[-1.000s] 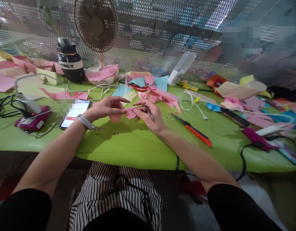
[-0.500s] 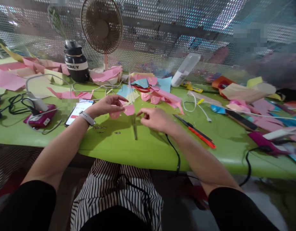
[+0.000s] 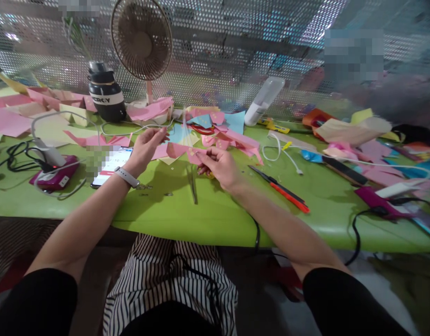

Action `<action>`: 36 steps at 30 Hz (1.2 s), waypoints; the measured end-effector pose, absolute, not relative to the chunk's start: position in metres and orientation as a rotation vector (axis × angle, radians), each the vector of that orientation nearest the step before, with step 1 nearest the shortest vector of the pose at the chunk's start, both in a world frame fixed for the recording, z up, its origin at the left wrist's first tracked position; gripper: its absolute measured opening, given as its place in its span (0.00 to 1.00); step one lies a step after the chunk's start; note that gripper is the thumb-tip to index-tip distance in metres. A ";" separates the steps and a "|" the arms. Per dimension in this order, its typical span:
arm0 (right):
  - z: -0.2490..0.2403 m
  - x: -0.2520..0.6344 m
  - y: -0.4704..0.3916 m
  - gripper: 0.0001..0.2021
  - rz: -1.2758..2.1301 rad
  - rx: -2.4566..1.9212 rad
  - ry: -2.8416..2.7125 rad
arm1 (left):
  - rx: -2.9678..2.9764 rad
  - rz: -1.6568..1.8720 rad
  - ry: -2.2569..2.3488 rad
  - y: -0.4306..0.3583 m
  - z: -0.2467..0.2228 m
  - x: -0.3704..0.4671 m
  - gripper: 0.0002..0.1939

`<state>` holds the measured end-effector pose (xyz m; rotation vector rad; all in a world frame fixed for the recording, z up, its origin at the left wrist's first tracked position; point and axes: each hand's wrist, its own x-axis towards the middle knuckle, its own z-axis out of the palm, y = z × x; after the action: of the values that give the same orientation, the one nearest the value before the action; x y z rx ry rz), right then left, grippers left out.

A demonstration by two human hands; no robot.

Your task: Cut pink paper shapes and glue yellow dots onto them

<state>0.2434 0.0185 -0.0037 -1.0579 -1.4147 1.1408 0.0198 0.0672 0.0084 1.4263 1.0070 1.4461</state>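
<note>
My right hand (image 3: pixel 220 167) is closed in a pinch on the right end of a small pink paper piece (image 3: pixel 176 150) above the green table. A bit of yellow shows under its fingers. To the left, my left hand (image 3: pixel 145 148), with a pale watch band on the wrist, has thumb and fingers together above the paper's left end. Whether anything thin is between them, I cannot make out. Metal tweezers (image 3: pixel 191 186) lie below the paper, and small metallic bits (image 3: pixel 169 194) rest left of them. Clear thin strands (image 3: pixel 186 126) rise behind the paper.
A phone (image 3: pixel 112 164) lies by my left wrist. Scissors with red handles (image 3: pixel 288 198) lie right of my right hand. Paper scraps (image 3: pixel 238 140), a black bottle (image 3: pixel 107 95) and a fan (image 3: pixel 141 44) stand behind. Power strips (image 3: pixel 57 172) and cables flank both sides.
My right hand has moved in to the left and taken the pink paper between its fingers. My left hand has come off the paper, up and to the left.
</note>
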 end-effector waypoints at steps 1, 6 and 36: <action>-0.004 0.243 0.020 0.26 1.142 -1.055 -1.362 | 1.349 1.460 1.052 0.070 0.007 0.019 0.22; -0.005 0.244 0.024 0.25 1.174 -1.030 -1.200 | 1.116 1.145 0.936 0.064 0.001 0.027 0.31; 0.036 0.301 0.025 0.22 0.093 -2.032 -2.713 | 1.053 1.134 0.863 0.049 -0.008 0.039 0.21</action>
<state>0.3010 0.0246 0.0361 -2.0321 -2.7134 0.0928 0.0389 0.0493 -0.0083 1.0532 0.8625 1.1335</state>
